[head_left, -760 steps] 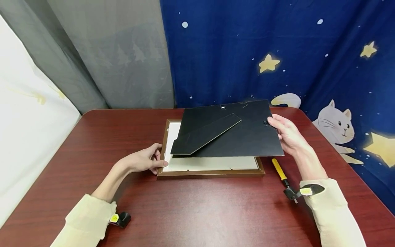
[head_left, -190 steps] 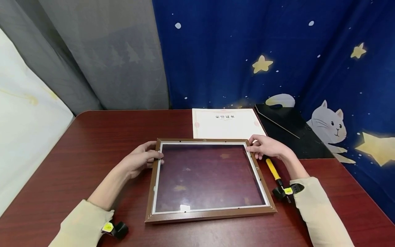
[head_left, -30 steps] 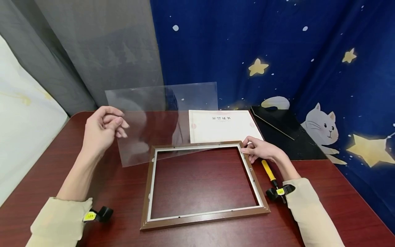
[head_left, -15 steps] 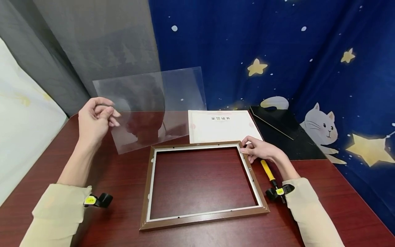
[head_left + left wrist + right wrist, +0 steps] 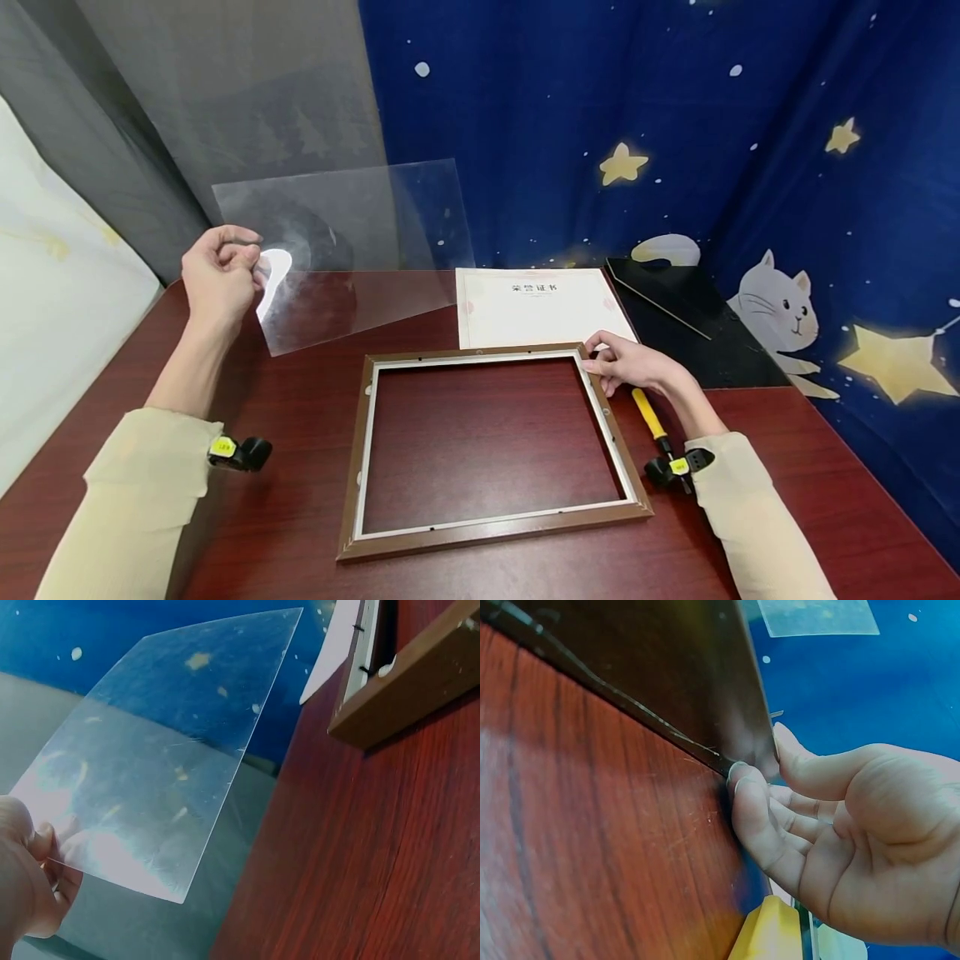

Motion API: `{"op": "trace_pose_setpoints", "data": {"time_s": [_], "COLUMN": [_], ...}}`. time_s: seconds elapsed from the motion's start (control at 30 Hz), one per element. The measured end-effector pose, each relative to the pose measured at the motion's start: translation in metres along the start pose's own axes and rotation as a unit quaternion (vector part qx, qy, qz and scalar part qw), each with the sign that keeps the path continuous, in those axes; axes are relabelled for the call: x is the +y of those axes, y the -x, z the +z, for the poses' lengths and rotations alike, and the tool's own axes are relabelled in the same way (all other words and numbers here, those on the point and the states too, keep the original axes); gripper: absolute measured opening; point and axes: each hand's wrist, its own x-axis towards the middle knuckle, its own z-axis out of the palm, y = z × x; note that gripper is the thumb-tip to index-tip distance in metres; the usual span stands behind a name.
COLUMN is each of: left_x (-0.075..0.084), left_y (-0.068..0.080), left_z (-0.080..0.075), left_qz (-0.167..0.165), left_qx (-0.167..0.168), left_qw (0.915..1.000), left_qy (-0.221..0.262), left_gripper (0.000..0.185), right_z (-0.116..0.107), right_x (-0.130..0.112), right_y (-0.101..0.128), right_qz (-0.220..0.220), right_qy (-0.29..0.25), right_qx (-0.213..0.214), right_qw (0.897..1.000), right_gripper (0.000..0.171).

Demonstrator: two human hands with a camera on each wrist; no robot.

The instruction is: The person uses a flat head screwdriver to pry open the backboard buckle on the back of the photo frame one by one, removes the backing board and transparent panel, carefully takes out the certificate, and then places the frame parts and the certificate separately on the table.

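Note:
My left hand [image 5: 220, 277] pinches the left edge of a clear plastic sheet [image 5: 375, 233], which is raised and tilted above the table's back left. In the left wrist view, thumb and fingers grip the sheet [image 5: 172, 750] near its corner. A brown picture frame [image 5: 495, 527] with a white inner lip lies in front, and the table shows through its opening. My right hand [image 5: 630, 362] holds the frame's back right corner, thumb on top and fingers against the outer side. The right wrist view shows that grip on the frame's side [image 5: 675, 682] close up.
A white certificate [image 5: 540, 312] lies behind the frame. Right of it is a black backing board [image 5: 720, 350] with its stand leg. A yellow-handled screwdriver [image 5: 648, 412] lies by my right wrist. Curtains [image 5: 525, 100] hang behind the table [image 5: 300, 517].
Earlier the backing board came off the frame, and the certificate now lies behind. The clear sheet has left the frame; over the last second my left hand moved it up and left.

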Motion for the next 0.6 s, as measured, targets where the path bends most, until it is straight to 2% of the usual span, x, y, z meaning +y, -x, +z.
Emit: {"op": "trace_pose_setpoints", "data": {"time_s": [0.1,0.2,0.3,0.47,0.6], "left_x": [-0.005,-0.011,-0.018,-0.029,-0.038], "left_y": [-0.007,-0.014,-0.021,-0.029,-0.032], "left_z": [-0.001,-0.004,-0.009,-0.022,-0.030], "left_qz": [-0.010,-0.019,-0.027,-0.038,-0.048], "left_qx": [0.000,-0.011,-0.029,-0.056,-0.080], "left_qw": [0.9997,0.9989,0.9958,0.9802,0.9707], "left_qy": [-0.022,-0.041,-0.083,-0.186,-0.222], "left_gripper": [0.017,0.014,0.012,0.010,0.008], "right_z": [0.000,0.000,0.000,0.000,0.000], "right_x": [0.001,0.001,0.002,0.002,0.003], "right_y": [0.000,0.000,0.000,-0.001,-0.001], "right_qz": [0.000,0.001,0.003,0.010,0.011], "right_qy": [0.001,0.003,0.004,-0.001,-0.003], "right_qx": [0.001,0.003,0.003,0.003,0.005], "right_qw": [1.000,1.000,1.000,1.000,1.000], "right_gripper": [0.030,0.030,0.029,0.028,0.027]}}
